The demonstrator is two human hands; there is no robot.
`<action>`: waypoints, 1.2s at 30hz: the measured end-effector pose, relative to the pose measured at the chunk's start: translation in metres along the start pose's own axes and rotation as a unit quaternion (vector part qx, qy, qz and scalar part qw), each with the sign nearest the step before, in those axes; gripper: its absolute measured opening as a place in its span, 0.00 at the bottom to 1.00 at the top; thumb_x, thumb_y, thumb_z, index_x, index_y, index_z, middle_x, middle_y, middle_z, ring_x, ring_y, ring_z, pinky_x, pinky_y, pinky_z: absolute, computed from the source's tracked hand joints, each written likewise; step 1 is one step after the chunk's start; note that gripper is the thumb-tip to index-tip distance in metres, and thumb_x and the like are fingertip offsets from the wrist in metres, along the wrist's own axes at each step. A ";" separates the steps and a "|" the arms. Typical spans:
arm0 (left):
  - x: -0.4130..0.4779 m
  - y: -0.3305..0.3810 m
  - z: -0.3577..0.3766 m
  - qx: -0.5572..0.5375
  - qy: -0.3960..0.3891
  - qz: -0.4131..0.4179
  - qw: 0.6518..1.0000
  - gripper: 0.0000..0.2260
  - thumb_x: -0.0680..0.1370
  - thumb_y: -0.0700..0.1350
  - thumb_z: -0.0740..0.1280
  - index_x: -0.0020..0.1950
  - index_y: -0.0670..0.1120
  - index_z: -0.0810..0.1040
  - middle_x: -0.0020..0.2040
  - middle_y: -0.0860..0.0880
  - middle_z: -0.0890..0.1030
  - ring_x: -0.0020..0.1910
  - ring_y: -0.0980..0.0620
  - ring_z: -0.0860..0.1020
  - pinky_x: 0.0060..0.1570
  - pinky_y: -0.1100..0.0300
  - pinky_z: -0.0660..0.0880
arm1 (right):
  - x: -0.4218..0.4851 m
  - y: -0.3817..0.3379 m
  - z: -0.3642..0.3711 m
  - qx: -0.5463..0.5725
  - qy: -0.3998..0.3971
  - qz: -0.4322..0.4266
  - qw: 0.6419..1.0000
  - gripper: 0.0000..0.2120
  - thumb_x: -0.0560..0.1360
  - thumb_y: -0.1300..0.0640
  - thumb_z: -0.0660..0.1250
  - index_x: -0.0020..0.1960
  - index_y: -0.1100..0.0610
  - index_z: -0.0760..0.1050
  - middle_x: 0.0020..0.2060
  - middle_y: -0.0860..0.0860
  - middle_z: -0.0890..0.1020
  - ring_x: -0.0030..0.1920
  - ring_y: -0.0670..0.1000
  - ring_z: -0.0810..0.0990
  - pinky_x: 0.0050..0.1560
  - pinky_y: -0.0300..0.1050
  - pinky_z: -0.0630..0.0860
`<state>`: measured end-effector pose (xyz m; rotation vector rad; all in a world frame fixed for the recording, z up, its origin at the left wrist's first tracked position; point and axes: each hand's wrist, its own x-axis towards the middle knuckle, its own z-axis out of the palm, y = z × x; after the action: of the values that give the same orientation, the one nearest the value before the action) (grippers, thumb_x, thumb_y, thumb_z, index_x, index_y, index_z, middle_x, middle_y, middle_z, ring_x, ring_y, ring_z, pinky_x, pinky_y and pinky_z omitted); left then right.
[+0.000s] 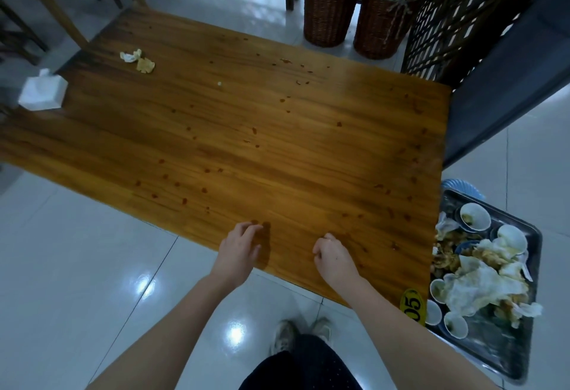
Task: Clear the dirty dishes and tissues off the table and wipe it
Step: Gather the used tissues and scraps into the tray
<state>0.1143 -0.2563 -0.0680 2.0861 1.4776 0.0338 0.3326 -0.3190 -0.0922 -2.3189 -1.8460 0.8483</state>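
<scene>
Dirty dishes (475, 218), small white bowls with brown residue, are piled with soiled tissues (481, 284) on a metal tray (524, 343). The tray sits to the right of the right hand (333, 254), just past the worktop's (246, 112) right edge and lower than its surface. More crumpled tissues (137, 59), one white and one stained yellow-brown, lie on the worktop far ahead and to the left of the left hand (239, 251). A white tissue pack (43, 93) with a sheet sticking up sits farther left still, at the worktop's left edge.

Both bare forearms reach forward over the near edge, and the hands are side by side but apart. The left hand is loosely arched with its fingers bent and slightly spread. Its fingertips (256, 227) point down at the wood and it holds nothing. The right hand is curled into a loose fist over the wood, with its fingers tucked under and nothing showing in it.

The worktop is glossy, orange-brown planked wood with visible grain. It is speckled with small red-brown spots (254, 130), most of them ahead of the two hands. A round yellow tag (413, 305) printed "05" sits on the near right corner, to the right of the right forearm. The floor (77, 266) is pale, shiny tile. Two tall brown wicker baskets (330, 4) stand beyond the far edge.
</scene>
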 end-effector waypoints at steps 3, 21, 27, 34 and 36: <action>-0.002 0.005 0.001 0.000 0.001 -0.010 1.000 0.19 0.81 0.45 0.63 0.72 0.50 0.67 0.72 0.48 0.66 0.69 0.48 0.67 0.69 0.50 0.66 | -0.004 0.003 -0.004 -0.012 0.000 -0.010 1.000 0.06 0.78 0.61 0.63 0.54 0.56 0.76 0.54 0.51 0.76 0.47 0.48 0.78 0.50 0.41 0.77; 0.056 0.049 -0.037 0.009 0.034 -0.018 0.999 0.20 0.81 0.47 0.63 0.73 0.52 0.67 0.72 0.49 0.66 0.67 0.50 0.70 0.67 0.52 0.70 | 0.039 0.013 -0.094 0.018 0.094 -0.085 0.992 0.17 0.77 0.63 0.64 0.64 0.52 0.69 0.53 0.46 0.71 0.38 0.43 0.72 0.38 0.35 0.74; 0.127 0.042 -0.076 0.019 0.027 0.024 0.999 0.20 0.82 0.46 0.61 0.74 0.50 0.65 0.73 0.48 0.65 0.70 0.49 0.68 0.68 0.53 0.69 | 0.089 -0.006 -0.121 0.037 0.119 -0.042 0.991 0.10 0.79 0.61 0.62 0.59 0.54 0.71 0.51 0.45 0.68 0.38 0.44 0.72 0.39 0.36 0.73; 0.219 0.014 -0.141 0.020 0.018 0.051 0.998 0.19 0.82 0.46 0.61 0.74 0.49 0.66 0.73 0.47 0.65 0.71 0.48 0.67 0.69 0.51 0.68 | 0.160 -0.046 -0.133 0.072 0.150 0.028 0.986 0.04 0.80 0.60 0.60 0.50 0.54 0.73 0.47 0.46 0.68 0.38 0.45 0.73 0.40 0.38 0.74; 0.244 -0.003 -0.159 0.026 0.013 0.049 0.998 0.19 0.82 0.45 0.61 0.74 0.48 0.66 0.73 0.47 0.65 0.70 0.47 0.67 0.68 0.51 0.68 | 0.184 -0.063 -0.134 0.077 0.149 0.036 0.985 0.05 0.79 0.60 0.60 0.48 0.54 0.73 0.47 0.46 0.69 0.38 0.45 0.73 0.40 0.39 0.75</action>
<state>0.1521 0.0271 -0.0099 2.2064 1.4042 0.0609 0.3612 -0.0944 -0.0248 -2.2810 -1.5277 0.5871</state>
